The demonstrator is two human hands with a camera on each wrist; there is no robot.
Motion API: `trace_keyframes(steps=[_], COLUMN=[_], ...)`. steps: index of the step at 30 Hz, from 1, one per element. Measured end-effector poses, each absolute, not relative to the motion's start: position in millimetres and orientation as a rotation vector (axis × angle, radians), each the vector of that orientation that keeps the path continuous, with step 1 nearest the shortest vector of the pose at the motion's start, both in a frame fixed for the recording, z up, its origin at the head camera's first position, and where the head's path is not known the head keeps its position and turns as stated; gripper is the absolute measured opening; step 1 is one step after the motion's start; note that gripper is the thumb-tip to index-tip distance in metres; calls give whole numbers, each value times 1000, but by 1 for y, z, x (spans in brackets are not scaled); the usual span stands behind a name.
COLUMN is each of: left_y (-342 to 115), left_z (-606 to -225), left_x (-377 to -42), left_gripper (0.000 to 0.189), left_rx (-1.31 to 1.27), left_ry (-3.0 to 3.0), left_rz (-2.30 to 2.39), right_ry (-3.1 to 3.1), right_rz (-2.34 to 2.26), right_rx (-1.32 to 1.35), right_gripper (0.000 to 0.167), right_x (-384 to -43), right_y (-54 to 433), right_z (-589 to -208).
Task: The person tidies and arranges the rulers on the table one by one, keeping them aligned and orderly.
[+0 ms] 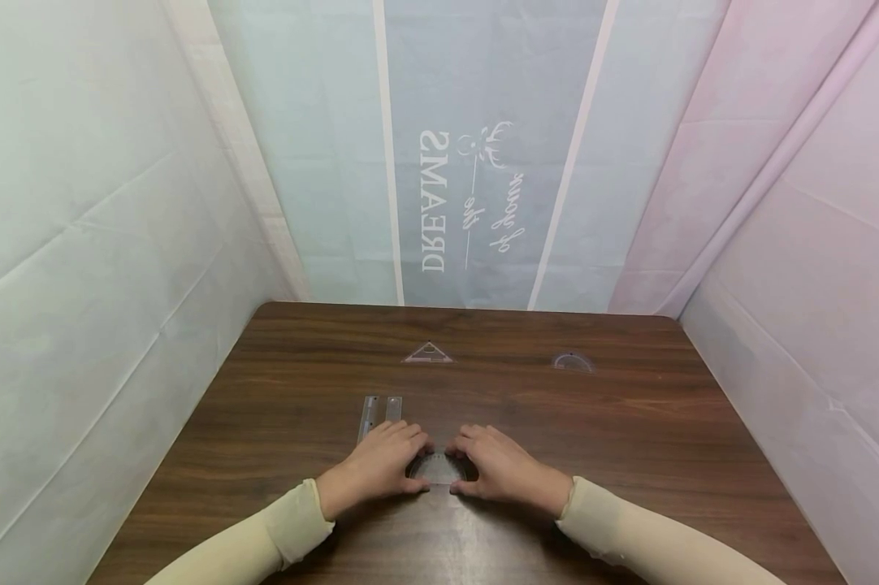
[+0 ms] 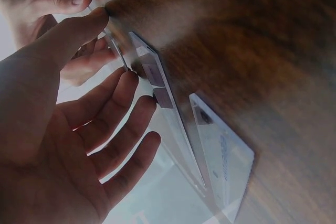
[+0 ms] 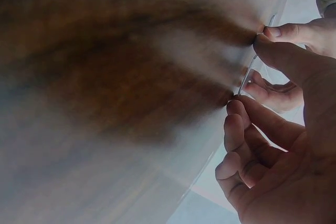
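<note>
A clear plastic protractor lies on the wooden table, near the person's side, between the two hands. My left hand holds its left edge between thumb and fingers. On the opposite edge, my right hand has the same kind of grip. In the right wrist view the protractor appears edge-on as a thin line between thumb and fingertips. Just beyond the left hand lie two clear rulers, a left ruler and a right ruler, partly covered by that hand.
Farther back on the brown table lies a clear set square. A second clear protractor is at the back right. Pale cloth walls rise along the left, right and far sides, and the far cloth carries printed lettering.
</note>
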State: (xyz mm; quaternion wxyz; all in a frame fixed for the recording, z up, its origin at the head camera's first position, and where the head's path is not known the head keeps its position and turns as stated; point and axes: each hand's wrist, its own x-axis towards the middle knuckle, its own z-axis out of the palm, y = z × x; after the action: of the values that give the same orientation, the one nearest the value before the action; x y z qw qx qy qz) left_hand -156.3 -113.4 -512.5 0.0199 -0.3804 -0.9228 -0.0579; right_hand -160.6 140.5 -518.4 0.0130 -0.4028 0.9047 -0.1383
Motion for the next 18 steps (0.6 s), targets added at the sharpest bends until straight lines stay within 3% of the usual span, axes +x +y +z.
trace_keyframes(steps=[18], left_y=[-114], left_z=[-513], left_x=[-156], left_gripper=[51], left_rx=[-1184], left_ry=[-2856], left_rz=[-158], right_ry=[2818], right_rz=[-412], right_rx=[-1239], right_gripper=[47], right_x=[-160], right_y=[140], right_z=[-516])
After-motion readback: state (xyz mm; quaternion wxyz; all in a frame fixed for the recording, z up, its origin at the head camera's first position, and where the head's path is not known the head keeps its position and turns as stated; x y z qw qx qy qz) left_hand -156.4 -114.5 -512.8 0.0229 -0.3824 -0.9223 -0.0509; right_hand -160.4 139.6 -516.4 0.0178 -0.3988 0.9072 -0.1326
